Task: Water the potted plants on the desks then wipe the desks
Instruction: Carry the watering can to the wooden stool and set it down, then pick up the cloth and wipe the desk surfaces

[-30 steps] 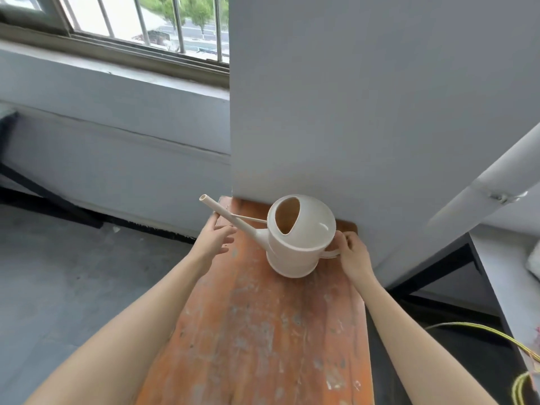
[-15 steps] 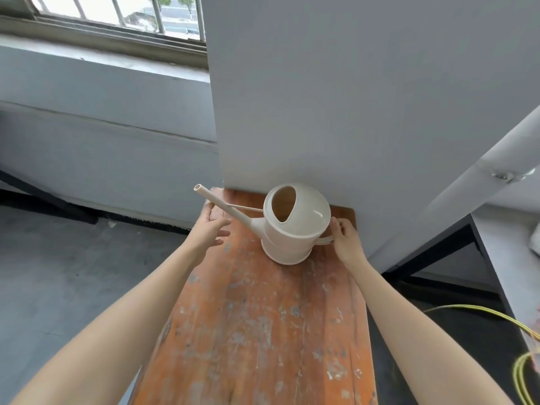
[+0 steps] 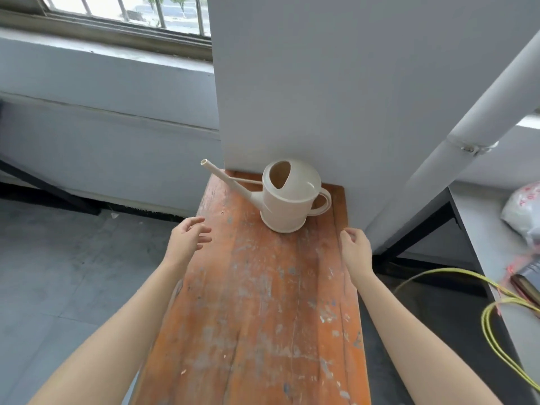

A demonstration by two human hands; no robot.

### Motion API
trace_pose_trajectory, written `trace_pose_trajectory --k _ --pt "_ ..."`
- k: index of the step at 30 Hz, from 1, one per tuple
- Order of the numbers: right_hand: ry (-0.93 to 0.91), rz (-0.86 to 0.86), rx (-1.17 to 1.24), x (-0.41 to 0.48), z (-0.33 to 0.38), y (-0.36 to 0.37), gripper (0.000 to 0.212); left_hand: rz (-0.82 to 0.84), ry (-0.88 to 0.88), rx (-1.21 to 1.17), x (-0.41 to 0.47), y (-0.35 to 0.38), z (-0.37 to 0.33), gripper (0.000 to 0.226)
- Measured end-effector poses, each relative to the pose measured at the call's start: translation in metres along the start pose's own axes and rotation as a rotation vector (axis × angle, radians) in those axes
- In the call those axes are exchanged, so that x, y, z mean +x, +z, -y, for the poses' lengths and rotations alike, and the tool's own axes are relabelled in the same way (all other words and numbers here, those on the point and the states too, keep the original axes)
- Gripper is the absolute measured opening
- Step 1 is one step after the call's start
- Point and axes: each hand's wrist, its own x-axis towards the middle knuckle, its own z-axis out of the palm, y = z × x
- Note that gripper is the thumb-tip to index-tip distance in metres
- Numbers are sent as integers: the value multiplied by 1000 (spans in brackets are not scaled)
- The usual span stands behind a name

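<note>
There is one cream watering can and one orange wooden bench. Two hands are seen: one left hand, one right hand. There is also one white pipe, one barred window and one plastic bag. The yellow cable shows several strands; whether it is one cable, I cannot tell.

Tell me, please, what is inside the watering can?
The watering can shows only shadowed inner wall through its opening; its domed top hides the bottom and any water.
</note>
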Motion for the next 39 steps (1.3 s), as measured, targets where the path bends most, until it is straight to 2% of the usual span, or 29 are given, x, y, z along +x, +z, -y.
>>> trace_pose_trajectory --k 3,7,10,13,18,23,29,32,34,39 --pt "12 38 -35 -46 -23 2 30 -127 49 0 -39 -14 23 27" --pt "31 77 31 -111 -46 6 26 -157 110 21 -105 -35 58 19" --pt "14 95 59 -160 -62 7 23 -226 65 -4 -154 -57 89 18" --pt "-77 160 -2 -197 -72 17 22 -337 4 -37 -190 -78 116 19" --pt "-254 445 -172 -244 -69 53 29 -488 -146 -53 -242 -106 156 17" --pt "-459 639 -274 -291 -62 94 30 -616 -253 -93 -287 -145 192 16" --pt "-590 754 -330 -358 -64 134 30 -578 -283 -130 -305 -193 224 15" --pt "-540 802 -358 -395 -60 176 31 -529 -252 -121 -310 -242 234 18" --pt "-525 815 -372 -425 -53 215 32 -555 -235 -130 -320 -288 243 18" --pt "-565 956 -447 -503 -40 301 34 -829 -232 -314 -352 -411 272 16"
